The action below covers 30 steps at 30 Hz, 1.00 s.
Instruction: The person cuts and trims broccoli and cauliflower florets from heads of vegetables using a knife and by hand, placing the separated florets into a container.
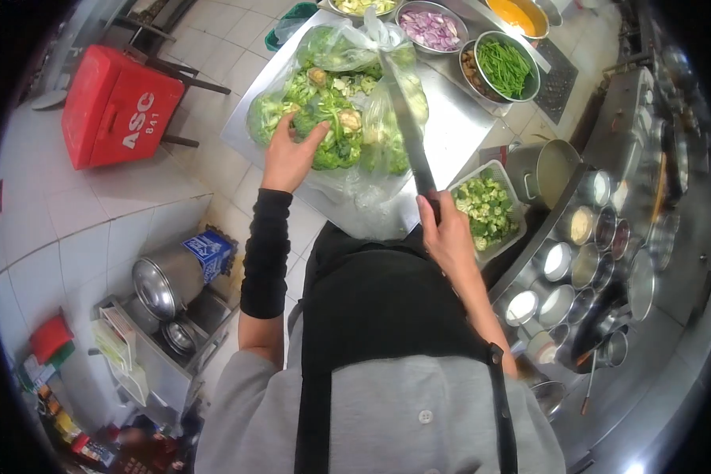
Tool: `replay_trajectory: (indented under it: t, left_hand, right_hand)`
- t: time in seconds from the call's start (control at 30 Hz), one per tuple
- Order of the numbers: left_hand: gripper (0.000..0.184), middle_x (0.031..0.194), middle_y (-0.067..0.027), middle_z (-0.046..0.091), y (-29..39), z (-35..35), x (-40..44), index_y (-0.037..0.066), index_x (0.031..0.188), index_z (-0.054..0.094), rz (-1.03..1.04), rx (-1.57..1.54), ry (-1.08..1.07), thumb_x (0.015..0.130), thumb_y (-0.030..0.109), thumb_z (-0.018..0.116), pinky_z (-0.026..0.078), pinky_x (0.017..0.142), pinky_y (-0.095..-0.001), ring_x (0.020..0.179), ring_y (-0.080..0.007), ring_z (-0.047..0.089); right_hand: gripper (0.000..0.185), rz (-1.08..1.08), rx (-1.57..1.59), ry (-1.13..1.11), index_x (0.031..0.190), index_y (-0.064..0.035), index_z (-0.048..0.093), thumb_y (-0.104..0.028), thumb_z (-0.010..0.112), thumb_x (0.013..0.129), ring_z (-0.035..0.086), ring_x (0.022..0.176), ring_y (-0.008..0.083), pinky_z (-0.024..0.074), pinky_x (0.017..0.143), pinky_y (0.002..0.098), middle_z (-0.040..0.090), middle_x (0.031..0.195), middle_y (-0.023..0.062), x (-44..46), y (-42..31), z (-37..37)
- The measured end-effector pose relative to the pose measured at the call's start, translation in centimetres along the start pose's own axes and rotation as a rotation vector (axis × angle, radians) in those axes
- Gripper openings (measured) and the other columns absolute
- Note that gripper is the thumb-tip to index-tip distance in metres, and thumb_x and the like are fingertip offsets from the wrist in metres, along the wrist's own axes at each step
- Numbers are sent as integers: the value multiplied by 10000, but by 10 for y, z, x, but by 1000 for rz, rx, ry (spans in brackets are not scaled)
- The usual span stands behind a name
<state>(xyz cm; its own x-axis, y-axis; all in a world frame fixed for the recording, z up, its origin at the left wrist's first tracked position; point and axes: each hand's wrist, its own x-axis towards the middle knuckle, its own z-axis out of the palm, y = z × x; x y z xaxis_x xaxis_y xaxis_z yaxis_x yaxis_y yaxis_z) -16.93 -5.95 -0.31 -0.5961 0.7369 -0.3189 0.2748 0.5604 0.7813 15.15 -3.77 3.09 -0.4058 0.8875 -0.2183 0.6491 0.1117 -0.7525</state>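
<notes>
My left hand (291, 158) reaches over a clear plastic bag, its thumb and fingers apart at the edge of the green broccoli (332, 130). The broccoli lies in the opened bag (367, 207) on a metal table (462, 134). My right hand (444, 229) is wrapped round the handle of a large knife (411, 134). The blade points away from me and lies over the right part of the bag. Beside my right hand, a white basket (520, 225) holds cut green pieces.
Bowls of sliced purple onion (430, 30), green strips (504, 69) and orange liquid (520, 16) stand at the back right. A large pot (551, 174) and a counter with several seasoning containers (558, 261) are on the right. A red box (122, 107) stands at left.
</notes>
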Motion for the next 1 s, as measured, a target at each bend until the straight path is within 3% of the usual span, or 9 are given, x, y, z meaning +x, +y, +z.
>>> replay_trajectory:
  t: [0.07, 0.2, 0.3, 0.4, 0.5, 0.6, 0.7, 0.8, 1.0]
  left_hand:
    - [966, 1488, -362, 569, 15, 10, -16, -49, 1587, 479, 76, -20, 54, 923, 569, 814, 499, 1128, -483, 1354, -426, 617]
    - [988, 1572, -338, 465, 2, 15, -32, -20, 1668, 340, 339, 96, 53, 930, 398, 847, 423, 1213, -469, 1486, -427, 480]
    - [1050, 1542, -252, 514, -8, 12, -34, 69, 1725, 272, 423, 51, 63, 910, 296, 894, 615, 975, -400, 1405, -364, 528]
    - [966, 1486, -238, 545, -2, 13, -39, 51, 1680, 365, 379, 32, 67, 895, 226, 900, 642, 919, -369, 1353, -372, 561]
    - [859, 1461, -229, 560, 3, 25, -33, 8, 1608, 465, 318, -5, 169, 912, 287, 885, 616, 965, -408, 1302, -369, 594]
    - [806, 1450, -224, 564, 21, 36, -22, -45, 1525, 534, 289, 194, 255, 927, 380, 868, 570, 1035, -441, 1277, -364, 614]
    - [853, 1433, -224, 568, 19, 34, -8, -65, 1512, 524, 318, 107, 218, 935, 473, 850, 502, 1112, -456, 1308, -366, 598]
    - [893, 1406, -293, 554, 11, 34, 0, -85, 1479, 503, 332, 11, 178, 904, 488, 877, 446, 1165, -497, 1354, -422, 556]
    - [930, 1497, -295, 522, 4, 31, 1, -69, 1512, 481, 245, -174, 70, 918, 531, 871, 438, 1179, -481, 1429, -401, 518]
  right_hand:
    - [317, -47, -96, -57, 994, 19, 532, -250, 658, 1104, 667, 727, 543, 497, 633, 595, 669, 758, 317, 6, 3, 10]
    - [330, -170, -184, -79, 967, 15, 507, -251, 638, 1113, 666, 717, 547, 498, 629, 612, 669, 777, 320, 11, 5, 23]
    - [318, -204, -214, -73, 964, 13, 503, -236, 633, 1113, 659, 706, 547, 492, 630, 625, 670, 797, 308, 11, -2, 19]
    - [296, -255, -237, -31, 963, 8, 504, -213, 639, 1107, 655, 688, 538, 487, 615, 623, 669, 807, 290, 6, -9, 14]
    - [273, -274, -265, 11, 962, 0, 505, -188, 648, 1099, 654, 673, 526, 488, 587, 610, 665, 813, 275, 1, -11, 11]
    - [262, -270, -300, 16, 962, -6, 500, -173, 652, 1094, 652, 657, 519, 486, 557, 600, 659, 807, 268, -2, -9, 9]
    - [268, -284, -306, 56, 963, -8, 492, -179, 650, 1097, 650, 640, 516, 479, 536, 601, 656, 802, 263, -4, -7, 8]
    - [275, -282, -288, 83, 966, -8, 487, -188, 645, 1100, 646, 628, 517, 475, 526, 603, 652, 798, 260, -5, -6, 11]
    - [270, -260, -292, 31, 975, -8, 483, -186, 643, 1100, 648, 644, 523, 479, 539, 607, 641, 791, 259, 1, 3, 17]
